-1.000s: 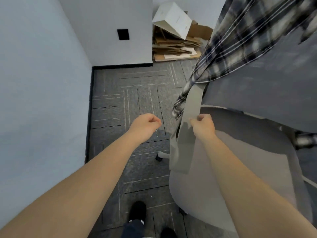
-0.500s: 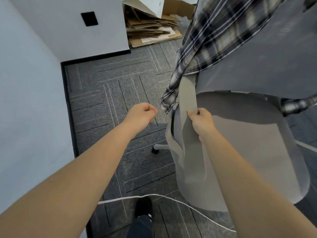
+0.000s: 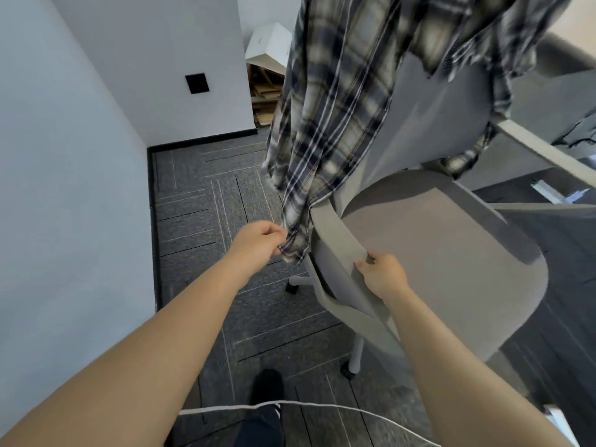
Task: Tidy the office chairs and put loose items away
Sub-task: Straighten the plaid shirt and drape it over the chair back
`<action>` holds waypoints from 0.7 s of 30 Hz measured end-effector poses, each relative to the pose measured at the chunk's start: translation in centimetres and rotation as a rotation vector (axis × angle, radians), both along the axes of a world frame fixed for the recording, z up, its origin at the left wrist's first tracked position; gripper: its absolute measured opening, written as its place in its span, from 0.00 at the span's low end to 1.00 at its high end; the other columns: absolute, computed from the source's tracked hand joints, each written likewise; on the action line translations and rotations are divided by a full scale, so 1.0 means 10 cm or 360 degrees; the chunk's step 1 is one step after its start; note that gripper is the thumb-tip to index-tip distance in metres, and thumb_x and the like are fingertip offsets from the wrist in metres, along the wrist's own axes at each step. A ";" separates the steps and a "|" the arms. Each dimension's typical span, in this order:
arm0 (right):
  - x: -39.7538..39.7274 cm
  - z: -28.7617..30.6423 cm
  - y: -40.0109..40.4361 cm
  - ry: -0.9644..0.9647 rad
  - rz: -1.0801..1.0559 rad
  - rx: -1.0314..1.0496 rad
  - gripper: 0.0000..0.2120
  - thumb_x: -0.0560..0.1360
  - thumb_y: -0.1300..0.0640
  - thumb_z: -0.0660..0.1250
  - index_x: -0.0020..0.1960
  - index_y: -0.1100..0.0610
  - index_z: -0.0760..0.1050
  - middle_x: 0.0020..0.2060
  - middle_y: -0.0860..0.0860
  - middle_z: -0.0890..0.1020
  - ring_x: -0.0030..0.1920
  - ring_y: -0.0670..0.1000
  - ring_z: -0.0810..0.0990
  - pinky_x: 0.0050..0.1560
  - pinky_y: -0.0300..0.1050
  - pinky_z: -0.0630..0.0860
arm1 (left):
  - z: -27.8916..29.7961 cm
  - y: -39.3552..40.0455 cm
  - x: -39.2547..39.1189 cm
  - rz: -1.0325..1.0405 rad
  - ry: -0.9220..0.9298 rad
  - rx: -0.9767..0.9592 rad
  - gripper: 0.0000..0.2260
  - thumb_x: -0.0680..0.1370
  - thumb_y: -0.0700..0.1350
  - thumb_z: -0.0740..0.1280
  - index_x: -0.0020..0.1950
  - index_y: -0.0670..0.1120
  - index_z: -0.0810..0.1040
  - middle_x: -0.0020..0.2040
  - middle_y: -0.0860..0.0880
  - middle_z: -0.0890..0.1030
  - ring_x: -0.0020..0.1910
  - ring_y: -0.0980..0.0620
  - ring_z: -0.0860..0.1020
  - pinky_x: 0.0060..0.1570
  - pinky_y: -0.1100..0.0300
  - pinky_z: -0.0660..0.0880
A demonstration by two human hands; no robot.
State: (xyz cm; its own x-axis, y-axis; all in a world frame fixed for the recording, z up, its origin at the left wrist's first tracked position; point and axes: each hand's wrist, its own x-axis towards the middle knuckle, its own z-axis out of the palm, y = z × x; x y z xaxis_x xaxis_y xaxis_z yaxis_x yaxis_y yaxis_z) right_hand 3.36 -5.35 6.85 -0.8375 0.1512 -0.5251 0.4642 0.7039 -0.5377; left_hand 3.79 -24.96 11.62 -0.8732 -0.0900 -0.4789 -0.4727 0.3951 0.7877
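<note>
A grey office chair (image 3: 451, 253) stands right of centre, its seat facing me. A dark plaid shirt (image 3: 338, 101) hangs over the chair's backrest, one sleeve trailing down past the armrest (image 3: 335, 233). My left hand (image 3: 258, 243) pinches the cuff end of that sleeve. My right hand (image 3: 380, 275) grips the front end of the grey armrest, thumb on top.
A white wall (image 3: 64, 188) runs close along the left. Flattened cardboard and a white box (image 3: 267, 53) are stacked in the far corner. A white cable (image 3: 322, 406) crosses the carpet near my shoe (image 3: 266, 385). A desk edge (image 3: 548, 156) is at the right.
My left hand has moved right and taken hold of the shirt's sleeve end. The chair has turned and swung left, with my right hand still on the armrest.
</note>
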 end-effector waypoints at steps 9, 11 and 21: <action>0.42 1.12 -0.04 0.0468 -0.0020 -0.0116 0.12 0.77 0.55 0.58 0.58 0.58 0.70 0.57 0.57 0.72 0.53 0.56 0.73 0.41 0.44 0.68 | 0.87 0.04 0.55 0.0236 0.0270 0.0101 0.06 0.78 0.41 0.59 0.45 0.46 0.75 0.50 0.45 0.78 0.44 0.51 0.75 0.48 0.57 0.71; 0.41 1.46 -0.13 0.0609 -0.0076 -0.0265 0.16 0.78 0.55 0.58 0.63 0.59 0.68 0.62 0.56 0.72 0.52 0.53 0.72 0.44 0.41 0.65 | 1.09 0.03 0.56 0.0259 0.0322 0.0122 0.06 0.77 0.42 0.60 0.43 0.46 0.76 0.48 0.47 0.78 0.43 0.51 0.75 0.45 0.59 0.71; 0.05 2.60 -0.36 0.1120 -0.0439 -0.0698 0.12 0.79 0.55 0.54 0.55 0.60 0.72 0.37 0.50 0.73 0.33 0.46 0.69 0.31 0.40 0.64 | 1.98 -0.05 0.14 0.0147 0.0560 0.0185 0.06 0.78 0.43 0.59 0.50 0.45 0.75 0.45 0.49 0.76 0.38 0.56 0.73 0.41 0.61 0.70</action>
State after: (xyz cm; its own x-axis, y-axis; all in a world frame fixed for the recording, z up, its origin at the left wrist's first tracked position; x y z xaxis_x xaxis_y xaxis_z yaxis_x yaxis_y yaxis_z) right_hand 3.83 -8.91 32.87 -0.9524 0.3019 0.0418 0.0458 0.2774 -0.9597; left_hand 5.16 -25.41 31.37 -0.9768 -0.1390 -0.1627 -0.1947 0.2621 0.9452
